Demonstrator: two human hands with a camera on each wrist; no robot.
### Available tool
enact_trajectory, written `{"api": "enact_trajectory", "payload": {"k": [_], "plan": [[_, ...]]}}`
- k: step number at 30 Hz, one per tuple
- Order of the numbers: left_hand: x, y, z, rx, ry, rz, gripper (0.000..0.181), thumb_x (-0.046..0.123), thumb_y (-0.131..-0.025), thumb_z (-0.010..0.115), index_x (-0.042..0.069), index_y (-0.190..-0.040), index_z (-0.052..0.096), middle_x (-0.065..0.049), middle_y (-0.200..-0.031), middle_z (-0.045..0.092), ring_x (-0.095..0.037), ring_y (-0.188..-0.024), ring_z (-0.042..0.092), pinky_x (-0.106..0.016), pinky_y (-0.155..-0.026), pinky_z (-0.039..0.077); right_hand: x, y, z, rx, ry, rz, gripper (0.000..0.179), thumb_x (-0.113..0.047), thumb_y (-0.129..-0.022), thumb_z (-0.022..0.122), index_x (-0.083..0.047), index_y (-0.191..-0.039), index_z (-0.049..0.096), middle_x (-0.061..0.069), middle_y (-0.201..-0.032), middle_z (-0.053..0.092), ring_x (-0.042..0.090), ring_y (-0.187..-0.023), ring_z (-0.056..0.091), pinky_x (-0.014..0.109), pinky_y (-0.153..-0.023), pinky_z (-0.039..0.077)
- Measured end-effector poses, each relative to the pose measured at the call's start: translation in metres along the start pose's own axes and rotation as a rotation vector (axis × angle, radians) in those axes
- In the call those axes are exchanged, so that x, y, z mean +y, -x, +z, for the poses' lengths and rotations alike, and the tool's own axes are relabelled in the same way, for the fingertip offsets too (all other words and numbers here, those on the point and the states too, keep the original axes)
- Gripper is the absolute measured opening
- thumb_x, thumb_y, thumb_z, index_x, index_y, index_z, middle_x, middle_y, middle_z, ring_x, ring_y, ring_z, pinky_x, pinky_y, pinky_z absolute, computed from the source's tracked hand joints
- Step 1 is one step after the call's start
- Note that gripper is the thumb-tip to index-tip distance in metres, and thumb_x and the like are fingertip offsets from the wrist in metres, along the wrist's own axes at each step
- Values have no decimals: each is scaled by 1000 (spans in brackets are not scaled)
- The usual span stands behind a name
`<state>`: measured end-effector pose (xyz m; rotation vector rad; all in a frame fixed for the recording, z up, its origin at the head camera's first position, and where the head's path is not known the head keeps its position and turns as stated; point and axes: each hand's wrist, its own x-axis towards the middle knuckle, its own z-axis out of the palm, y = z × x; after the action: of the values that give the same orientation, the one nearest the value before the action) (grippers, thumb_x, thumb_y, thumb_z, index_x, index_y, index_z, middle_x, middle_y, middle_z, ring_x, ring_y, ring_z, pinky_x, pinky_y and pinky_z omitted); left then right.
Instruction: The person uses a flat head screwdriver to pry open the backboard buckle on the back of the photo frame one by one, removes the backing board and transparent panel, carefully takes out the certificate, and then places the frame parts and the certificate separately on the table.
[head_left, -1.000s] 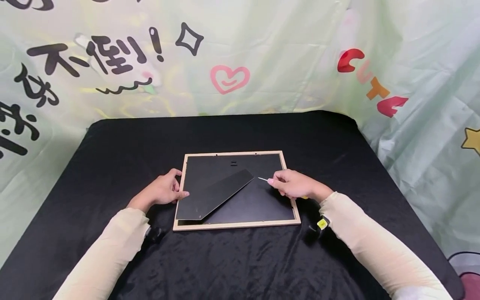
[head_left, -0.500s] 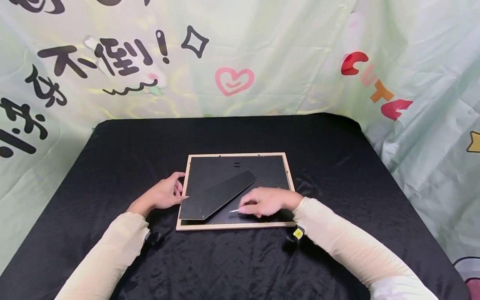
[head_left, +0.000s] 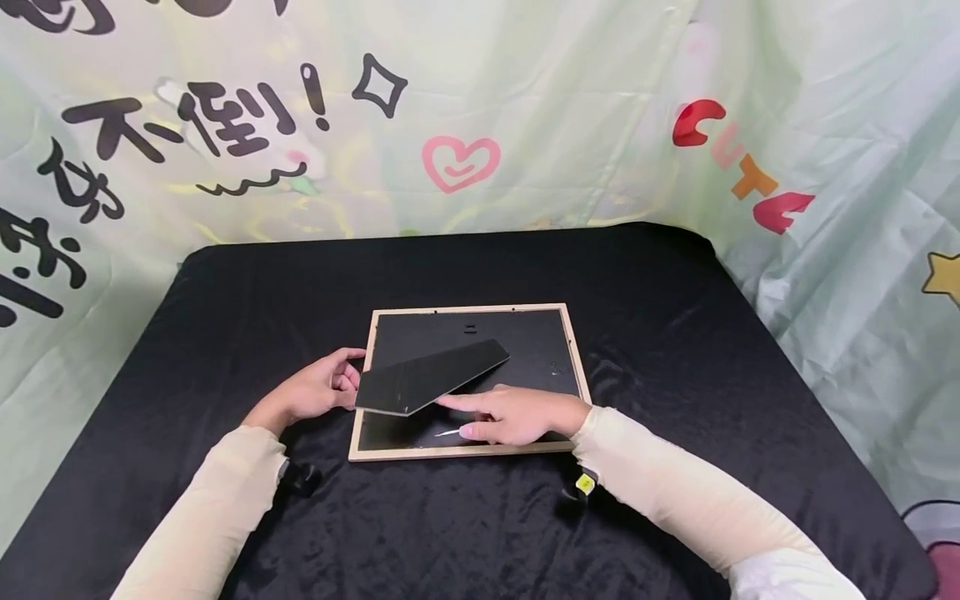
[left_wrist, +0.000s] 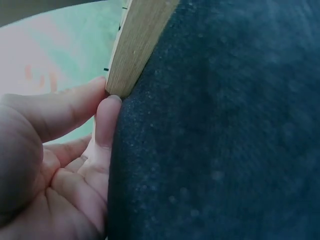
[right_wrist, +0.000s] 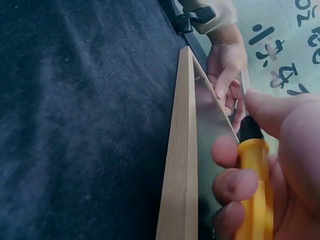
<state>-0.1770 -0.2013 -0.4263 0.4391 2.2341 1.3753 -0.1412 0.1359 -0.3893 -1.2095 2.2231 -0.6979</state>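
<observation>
while the left hand [head_left: 318, 388] pinches the left rim of one rectangular light-wood frame [head_left: 420, 454], the right hand [head_left: 517, 414] is wrapped round one yellow-handled tool [right_wrist: 256, 156], index fingertip at the edge of one tapered black flap [head_left: 427, 377]. frame lies back-up near the middle of the wrinkled, velvety black cloth [head_left: 465, 533]. flap slants across the flat dark back panel [head_left: 536, 337], blocking part of it. two cream sleeves [head_left: 690, 492], two black wrist mounts [head_left: 302, 481]. creased pale-green curtain [head_left: 585, 108] behind: one pink heart [head_left: 459, 172], one yellow star [head_left: 943, 277].
</observation>
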Motion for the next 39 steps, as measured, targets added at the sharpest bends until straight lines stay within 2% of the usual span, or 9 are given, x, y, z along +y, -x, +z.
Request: {"api": "enact_trajectory", "payload": {"k": [6, 8, 11, 15, 19, 23, 27, 30, 39], "plan": [[3, 1, -1, 8, -33, -28, 75, -3, -83, 72, -11, -142, 26, -14, -92, 55, -19, -74, 62, -24, -66, 50, 5, -8, 4, 277, 72, -84, 39, -21, -100, 53, 1, -132, 46, -6, -80, 59, 5, -68, 54, 23, -67, 47], [4, 1, -1, 4, -36, -33, 75, -2, -83, 72, -11, -142, 25, -14, -92, 55, -20, -75, 62, -25, -66, 50, 5, -15, 4, 378, 83, -64, 24, -19, -100, 54, 0, -114, 55, -4, -75, 58, 7, -65, 53, 24, -63, 46], [5, 2, -1, 4, -32, -38, 76, -2, -83, 72, -11, -142, 25, -14, -93, 55, -21, -76, 62, -26, -67, 51, 4, -27, 1, 530, 10, 3, 28, -18, -99, 53, 2, -118, 55, -4, -70, 56, 9, -61, 51, 25, -59, 44], [4, 1, -1, 11, -45, -50, 76, 0, -84, 72, -9, -143, 24, -14, -93, 55, -21, -75, 63, -26, -68, 51, 2, -43, -8, 707, -281, 110, 33, -15, -101, 50, 2, -129, 49, 1, -71, 56, 11, -58, 51, 25, -57, 42], [6, 0, 0, 18, -72, -55, 76, 2, -85, 71, -9, -143, 24, -14, -93, 55, -21, -73, 63, -27, -67, 50, -1, -59, -15, 838, -668, 190, 21, -15, -104, 44, 2, -109, 54, 6, -72, 51, 14, -51, 45, 24, -48, 39], [11, -1, 5, 56, -190, -61, 77, 10, -83, 76, -8, -142, 29, -13, -94, 56, -18, -73, 60, -29, -67, 47, -6, -74, -20, 912, -970, 247, 25, -20, -105, 41, 3, -107, 52, 6, -73, 47, 14, -48, 41, 24, -45, 38], [19, -4, 14, 109, -386, -81, 83, 23, -80, 81, -7, -141, 34, -12, -99, 56, -17, -74, 58, -32, -70, 46, -8, -88, -27, 913, -1211, 303, 26, -24, -105, 41, -2, -99, 51, 3, -70, 47, 13, -47, 40, 23, -43, 37], [25, -8, 20, 126, -475, -107, 85, 28, -80, 81, -9, -140, 33, -13, -104, 54, -20, -80, 55, -36, -77, 45, -5, -97, -31, 842, -1279, 337, 26, -24, -105, 42, -4, -92, 51, 2, -65, 48, 13, -45, 41, 22, -41, 35], [28, -14, 12, 106, -382, -113, 79, 11, -78, 78, -9, -140, 34, -16, -113, 47, -19, -74, 53, -31, -69, 44, 22, -99, -26, 314, -888, 423, 23, -19, -105, 43, 2, -98, 51, 3, -72, 47, 11, -48, 42, 20, -42, 36]]}}
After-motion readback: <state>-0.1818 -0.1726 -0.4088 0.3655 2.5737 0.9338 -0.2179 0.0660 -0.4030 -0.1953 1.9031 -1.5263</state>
